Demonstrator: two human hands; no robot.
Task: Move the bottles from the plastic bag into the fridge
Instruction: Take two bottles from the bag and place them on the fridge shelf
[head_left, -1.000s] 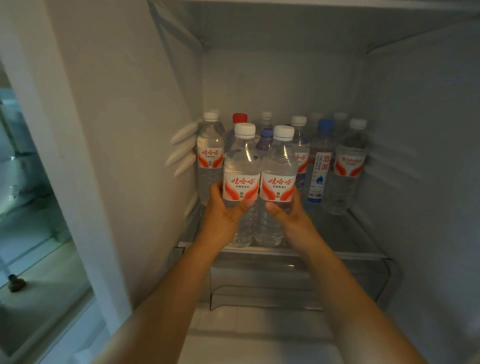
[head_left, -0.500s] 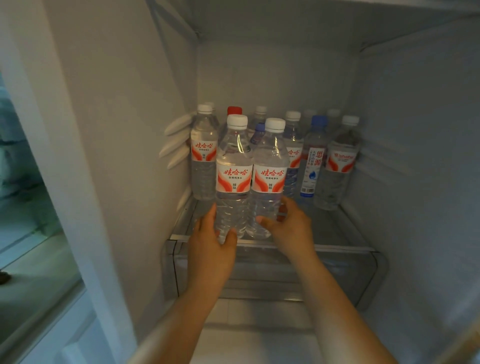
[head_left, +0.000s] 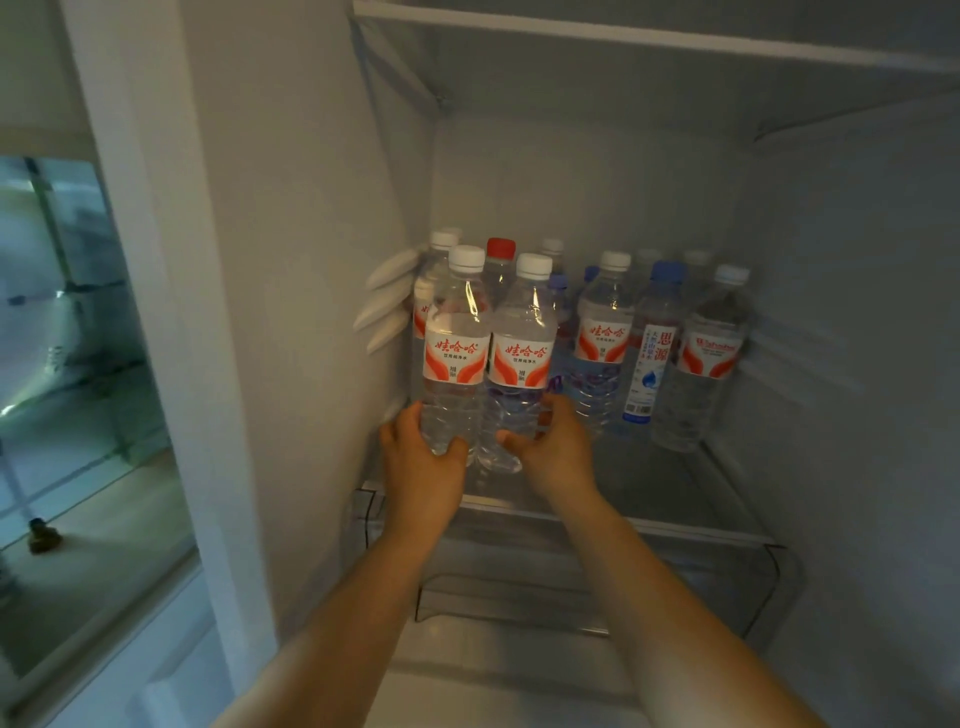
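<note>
Two clear plastic water bottles with white caps and red-and-white labels stand side by side at centre frame, near the front of the glass fridge shelf (head_left: 675, 499). The left hand (head_left: 423, 462) grips the base of the left front bottle (head_left: 454, 353), and the right hand (head_left: 558, 447) curls round the lower part of the right front bottle (head_left: 519, 358) — each hand clamped on its own bottle, the two bottles touching.

Judging by the shelf, the task looks well advanced: behind and to the right stands a row of bottles already stowed, among them a red-capped bottle (head_left: 500, 260), a blue-capped bottle with a white and blue label (head_left: 654, 343) and a white-capped bottle at far right (head_left: 711, 353). The plastic bag is out of view, so how many remain cannot be told.

For room, the left front bottle sits close to the white fridge side wall (head_left: 311, 312), with white rail stubs (head_left: 387, 306) jutting out just beside it. Open glass lies in front of the right-hand bottles — the shelf's front edge is near the held pair.
</note>
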